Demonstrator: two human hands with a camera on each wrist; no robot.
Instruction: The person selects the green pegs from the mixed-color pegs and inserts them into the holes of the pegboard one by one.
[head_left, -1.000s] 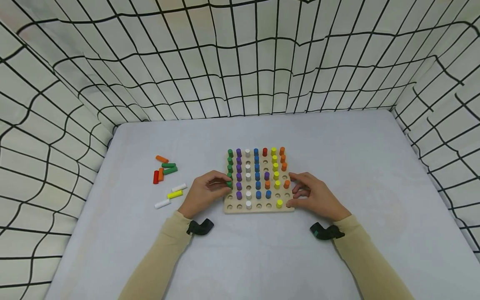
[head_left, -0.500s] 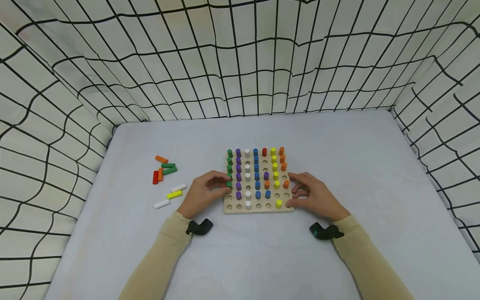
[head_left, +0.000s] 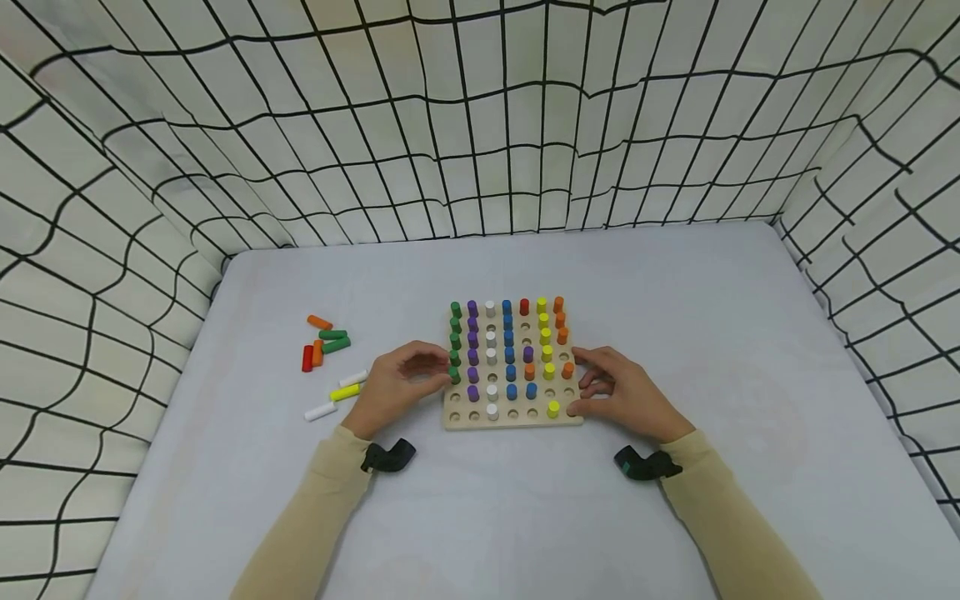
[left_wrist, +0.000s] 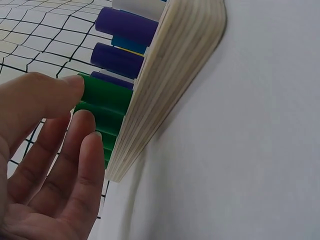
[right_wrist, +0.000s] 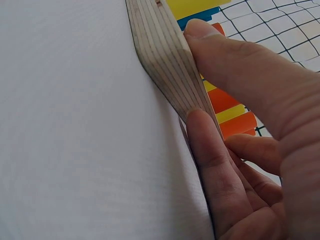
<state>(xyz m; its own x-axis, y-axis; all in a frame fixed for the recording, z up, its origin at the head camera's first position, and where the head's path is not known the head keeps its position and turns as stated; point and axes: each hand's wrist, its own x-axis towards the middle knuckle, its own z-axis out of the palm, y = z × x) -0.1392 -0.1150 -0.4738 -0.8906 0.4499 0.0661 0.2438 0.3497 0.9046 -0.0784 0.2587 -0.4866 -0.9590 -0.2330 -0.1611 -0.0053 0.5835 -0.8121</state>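
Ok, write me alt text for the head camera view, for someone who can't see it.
A person's left hand pinches a green peg at the left edge of a wooden pegboard, while the right hand holds the board's right front corner. The board stands on a pale table with rows of coloured pegs in it, and loose pegs lie to its left.

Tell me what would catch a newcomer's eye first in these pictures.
A square wooden pegboard crowded with columns of coloured cylindrical pegs sits mid-table. The left hand pinches a green cylindrical peg at its left edge, while the right hand grips its right edge. Loose coloured pegs lie further left.
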